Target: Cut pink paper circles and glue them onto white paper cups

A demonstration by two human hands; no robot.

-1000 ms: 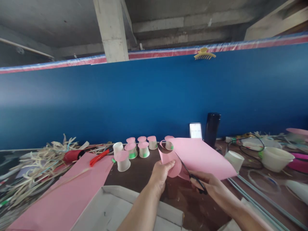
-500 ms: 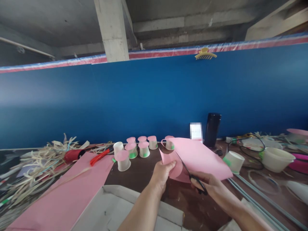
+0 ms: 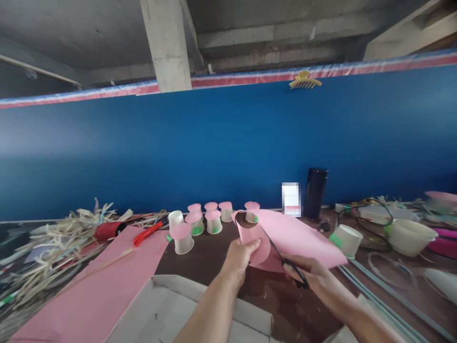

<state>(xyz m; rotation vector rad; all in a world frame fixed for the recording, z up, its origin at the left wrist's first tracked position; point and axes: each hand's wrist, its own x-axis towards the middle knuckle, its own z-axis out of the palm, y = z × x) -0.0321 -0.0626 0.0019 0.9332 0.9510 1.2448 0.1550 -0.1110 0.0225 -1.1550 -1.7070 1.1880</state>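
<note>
My left hand [image 3: 240, 259] pinches the near left part of a pink paper sheet [image 3: 296, 236], thumb on top. My right hand [image 3: 307, 274] is closed round the black handles of a pair of scissors [image 3: 276, 250]. The blades lie along a curved cut in the sheet, close to my left thumb; how far apart they are I cannot tell. Behind the sheet's raised edge stands a paper cup [image 3: 252, 218] topped with a pink disc. To the left are several more upturned paper cups [image 3: 213, 226], most with pink discs on top.
A pink sheet [image 3: 107, 281] with a red tool [image 3: 147, 233] covers the table's left side, beside piled strips [image 3: 71, 238]. An open white box [image 3: 171, 309] lies in front. At right are a black flask [image 3: 316, 193], a cup [image 3: 347, 240], a white bowl [image 3: 410, 237] and cables.
The far edge of the pink sheet has dropped slightly, and its loose cut strip has shifted left, showing more of the cup behind. Both hands stay almost in place.
</note>
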